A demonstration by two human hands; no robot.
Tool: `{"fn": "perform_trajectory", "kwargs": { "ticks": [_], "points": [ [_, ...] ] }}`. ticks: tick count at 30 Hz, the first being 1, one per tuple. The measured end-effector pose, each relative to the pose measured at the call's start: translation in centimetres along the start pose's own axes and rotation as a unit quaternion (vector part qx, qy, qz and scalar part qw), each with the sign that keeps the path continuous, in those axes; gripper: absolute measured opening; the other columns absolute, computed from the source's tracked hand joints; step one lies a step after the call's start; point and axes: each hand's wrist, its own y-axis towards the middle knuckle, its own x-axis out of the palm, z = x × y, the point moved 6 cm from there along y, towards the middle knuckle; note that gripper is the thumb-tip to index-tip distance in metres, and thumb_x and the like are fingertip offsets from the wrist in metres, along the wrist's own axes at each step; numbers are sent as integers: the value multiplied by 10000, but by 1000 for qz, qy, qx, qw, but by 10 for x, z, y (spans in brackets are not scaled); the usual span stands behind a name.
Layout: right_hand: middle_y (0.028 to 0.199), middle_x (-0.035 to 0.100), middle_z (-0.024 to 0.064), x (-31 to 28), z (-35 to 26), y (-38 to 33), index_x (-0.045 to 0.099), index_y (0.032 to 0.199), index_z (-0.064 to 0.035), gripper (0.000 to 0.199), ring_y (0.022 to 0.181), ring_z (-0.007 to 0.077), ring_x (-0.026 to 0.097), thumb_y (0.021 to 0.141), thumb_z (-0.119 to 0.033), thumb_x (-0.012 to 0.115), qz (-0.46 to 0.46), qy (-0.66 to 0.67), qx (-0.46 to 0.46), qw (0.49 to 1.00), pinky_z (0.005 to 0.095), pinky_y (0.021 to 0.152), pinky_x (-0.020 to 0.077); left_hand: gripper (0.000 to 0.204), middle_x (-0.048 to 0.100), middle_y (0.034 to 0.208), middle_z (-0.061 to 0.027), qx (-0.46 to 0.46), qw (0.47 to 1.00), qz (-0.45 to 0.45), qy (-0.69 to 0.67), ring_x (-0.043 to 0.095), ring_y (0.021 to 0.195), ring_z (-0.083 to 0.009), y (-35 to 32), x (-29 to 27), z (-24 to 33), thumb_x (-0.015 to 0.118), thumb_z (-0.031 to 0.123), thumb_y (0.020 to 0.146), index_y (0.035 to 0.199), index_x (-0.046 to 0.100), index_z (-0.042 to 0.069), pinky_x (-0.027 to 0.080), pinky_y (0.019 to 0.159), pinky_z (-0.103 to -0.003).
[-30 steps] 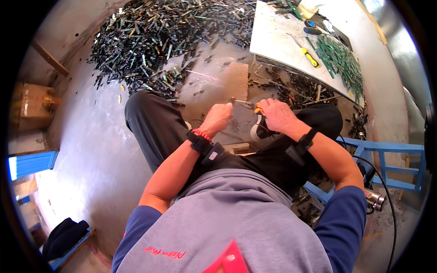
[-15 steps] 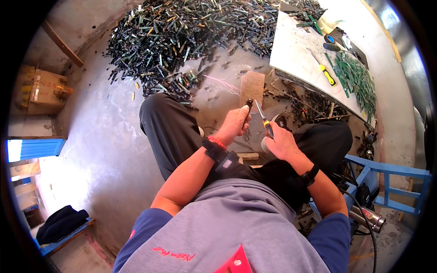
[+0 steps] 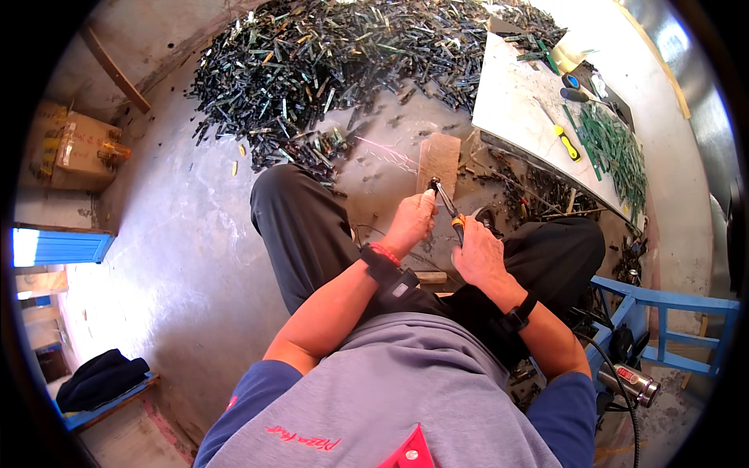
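Between my knees, my left hand (image 3: 411, 224) is closed around a small dark piece (image 3: 434, 184), its upper end sticking out past the thumb. The rest of that piece is hidden by my fingers. My right hand (image 3: 479, 253) grips pliers (image 3: 448, 204) with yellow-and-black handles. Their narrow metal jaws meet the dark piece's top end; whether they clamp it is too small to tell. Beyond both hands, a flat brown rectangular block (image 3: 439, 158) lies on the floor.
A large heap of dark strips (image 3: 312, 86) spreads across the far floor. At the right, a white board (image 3: 511, 101) bears a yellow-handled screwdriver (image 3: 567, 144) and green strips (image 3: 612, 144). A blue stool frame (image 3: 663, 296) and metal flask (image 3: 636, 384) are near my right elbow; a cardboard box (image 3: 86, 152) sits far left.
The pliers' tips have come over to the top end of the dark piece, where a small gap showed before. My left hand has lowered slightly, and the view has shifted a little.
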Motion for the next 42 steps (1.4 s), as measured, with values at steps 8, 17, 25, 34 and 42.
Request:
{"fn": "perform_trajectory", "kwargs": {
  "ticks": [8, 17, 25, 34, 42],
  "points": [
    [980, 580, 211, 9, -11, 1, 463, 1048, 28, 404, 934, 370, 593, 753, -172, 653, 6, -12, 14, 1000, 441, 777, 493, 462, 485, 562, -45, 114, 976, 80, 169, 464, 463, -134, 16, -7, -21, 411, 397, 987, 760, 525, 11, 373, 436, -302],
    [993, 590, 228, 18, -13, 4, 458, 1068, 44, 440, 941, 367, 602, 770, -222, 643, -38, 5, 36, 999, 449, 802, 477, 469, 573, 761, -273, 108, 933, 137, 316, 545, 751, -467, 0, 1, 2, 386, 385, 984, 830, 544, -28, 419, 640, -500],
    [1005, 581, 293, 30, -10, 7, 422, 1115, 48, 454, 997, 439, 561, 773, -196, 594, -70, 157, 62, 983, 472, 853, 445, 461, 577, 771, -275, 124, 930, 140, 317, 545, 763, -474, 0, -1, 0, 371, 378, 986, 829, 539, -21, 417, 646, -513],
    [880, 594, 278, 36, -1, 12, 478, 1006, 29, 328, 913, 440, 582, 770, -163, 600, -43, 216, 92, 971, 474, 778, 449, 462, 591, 774, -273, 103, 924, 140, 340, 558, 766, -474, 3, 1, -4, 356, 370, 986, 812, 540, -15, 433, 662, -530],
    [930, 595, 228, 16, 2, 19, 466, 992, -8, 381, 898, 404, 596, 710, -125, 695, 11, 13, 2, 1000, 469, 752, 473, 443, 590, 747, -274, 116, 925, 138, 334, 560, 750, -477, 12, -6, -13, 354, 309, 980, 770, 542, -32, 442, 665, -533]
  ]
}}
